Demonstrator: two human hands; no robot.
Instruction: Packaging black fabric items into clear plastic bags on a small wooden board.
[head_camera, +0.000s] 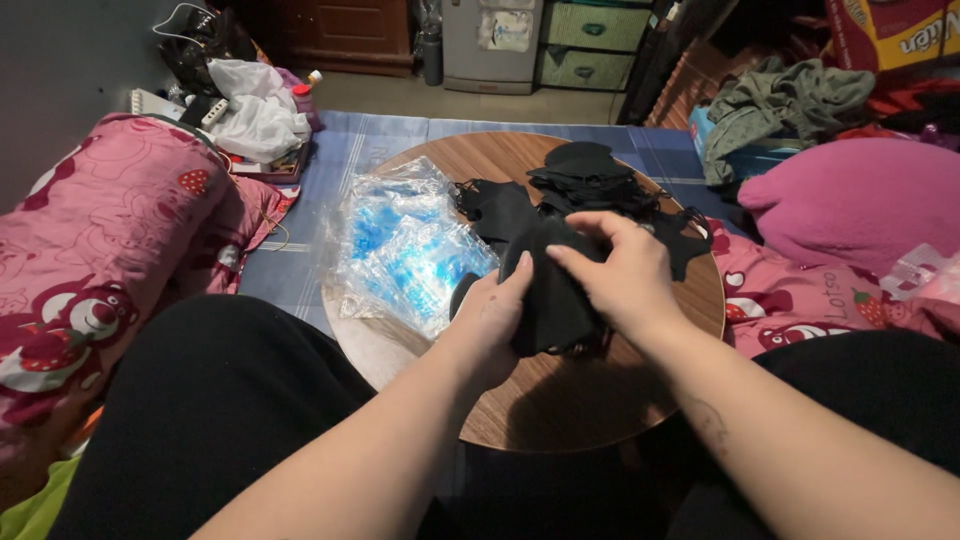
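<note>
both hands grip one black mask (545, 290) between them, left hand (490, 315) low, right hand (620, 270) on top, mask pile (590, 175) just beyond

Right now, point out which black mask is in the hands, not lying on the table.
The black mask gripped by both the left hand and right hand; the other masks lie piled behind, untouched.

Both forearms are bare, with no sleeves showing; the left hand (492, 318) and right hand (622, 275) carry no gloves or rings; a small dark tattoo (708, 418) marks the right forearm; black trousers (205, 400) cover both legs.
</note>
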